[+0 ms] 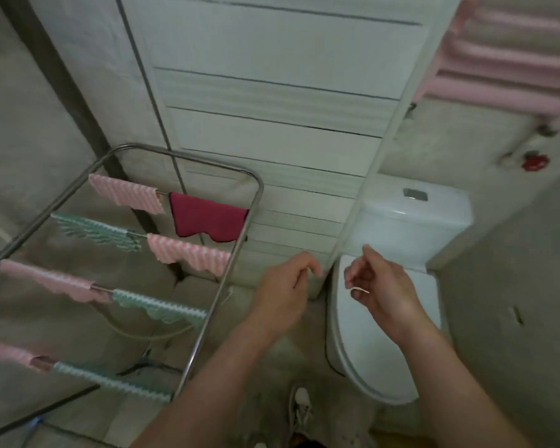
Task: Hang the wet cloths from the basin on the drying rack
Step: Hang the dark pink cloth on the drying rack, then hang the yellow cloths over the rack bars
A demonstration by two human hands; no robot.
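Note:
A metal drying rack (243, 240) fills the left of the view, its rails draped with several cloths. A dark red cloth (206, 218) hangs on the far rail beside a pink striped cloth (126, 194). More pink and green striped cloths (188, 253) cover the nearer rails. My left hand (285, 292) hovers just right of the rack's frame, fingers loosely curled and holding nothing. My right hand (382, 286) floats above the toilet with loosely curled fingers, also holding nothing. The basin is out of view.
A white toilet (401, 240) with its lid down stands at the right, against a white slatted panel (272, 124). A pink radiator (511, 59) is mounted at the top right. One of my shoes (301, 409) shows on the floor below.

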